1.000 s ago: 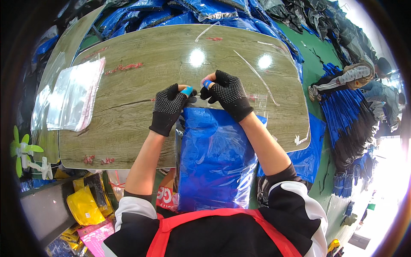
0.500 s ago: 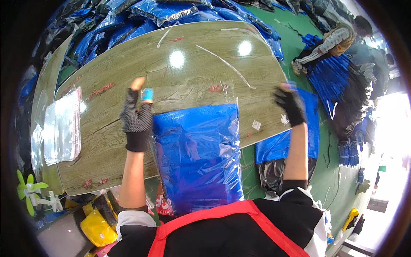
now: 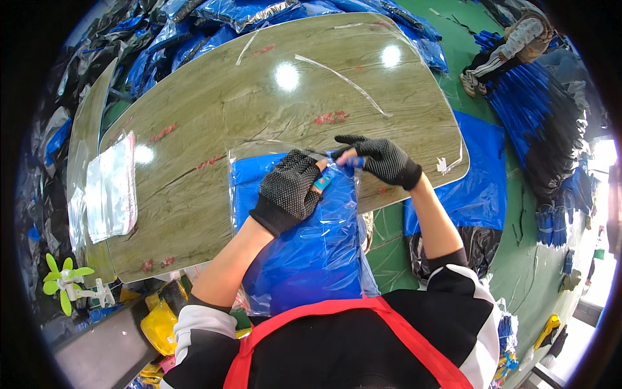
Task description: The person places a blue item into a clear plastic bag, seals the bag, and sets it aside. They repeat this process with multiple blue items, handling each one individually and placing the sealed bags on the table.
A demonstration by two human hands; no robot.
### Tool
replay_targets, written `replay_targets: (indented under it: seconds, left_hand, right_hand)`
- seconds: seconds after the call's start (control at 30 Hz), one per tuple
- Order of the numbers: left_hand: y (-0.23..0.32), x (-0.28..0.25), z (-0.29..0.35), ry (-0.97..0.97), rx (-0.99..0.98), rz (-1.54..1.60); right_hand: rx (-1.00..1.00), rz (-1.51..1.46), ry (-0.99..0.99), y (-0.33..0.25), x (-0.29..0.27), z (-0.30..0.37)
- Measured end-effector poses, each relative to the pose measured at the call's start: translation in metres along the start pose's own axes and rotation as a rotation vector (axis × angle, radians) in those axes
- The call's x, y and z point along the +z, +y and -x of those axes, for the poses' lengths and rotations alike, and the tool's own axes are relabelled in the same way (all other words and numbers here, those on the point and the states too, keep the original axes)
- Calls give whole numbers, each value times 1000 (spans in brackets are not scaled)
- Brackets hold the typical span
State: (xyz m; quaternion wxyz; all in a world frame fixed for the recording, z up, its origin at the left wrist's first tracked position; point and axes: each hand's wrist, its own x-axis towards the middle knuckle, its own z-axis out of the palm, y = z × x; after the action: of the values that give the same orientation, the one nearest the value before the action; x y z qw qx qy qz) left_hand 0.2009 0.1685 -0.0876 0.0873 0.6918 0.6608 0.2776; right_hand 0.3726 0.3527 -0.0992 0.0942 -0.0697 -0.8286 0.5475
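A clear plastic bag point(image 3: 304, 259) with folded blue material in it lies over the near edge of the table, its lower end against my apron. My left hand point(image 3: 290, 188), in a black dotted glove with bare fingertips and blue tape on one finger, rests on the bag's upper part. Its fingers are closed at the bag's top right corner. Close beside it, my right hand point(image 3: 382, 161), gloved alike, has its taped finger and thumb together at that same corner, while another finger points left. Whatever lies between the right fingertips is too small to make out.
The wood-patterned table point(image 3: 214, 123) carries a stack of clear bags point(image 3: 113, 188) at left and a thin white strip point(image 3: 340, 83). Blue packages point(image 3: 246, 16) pile up behind. A small green fan point(image 3: 65, 282) sits at lower left. A person point(image 3: 512, 48) bends over blue bundles at far right.
Both hands have come inward from either side of the bag and met at its top right corner. The table appears shifted slightly right and up in the view.
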Motion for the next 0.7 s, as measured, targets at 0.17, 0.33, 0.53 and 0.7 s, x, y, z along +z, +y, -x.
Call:
replay_targets:
  seconds: [0.17, 0.33, 0.53, 0.7]
  left_hand:
    - [-1, -14, 15, 83, -17, -51]
    - [-19, -30, 44, 114, -185, -187]
    - [-39, -22, 49, 132, -168, -79]
    - [-42, -21, 47, 140, -153, -117]
  right_hand:
    - [-217, 388, 124, 0, 17, 17]
    - [-142, 486, 178, -32, 34, -5]
    - [74, 902, 220, -60, 74, -58]
    - [191, 983, 168, -58, 87, -77]
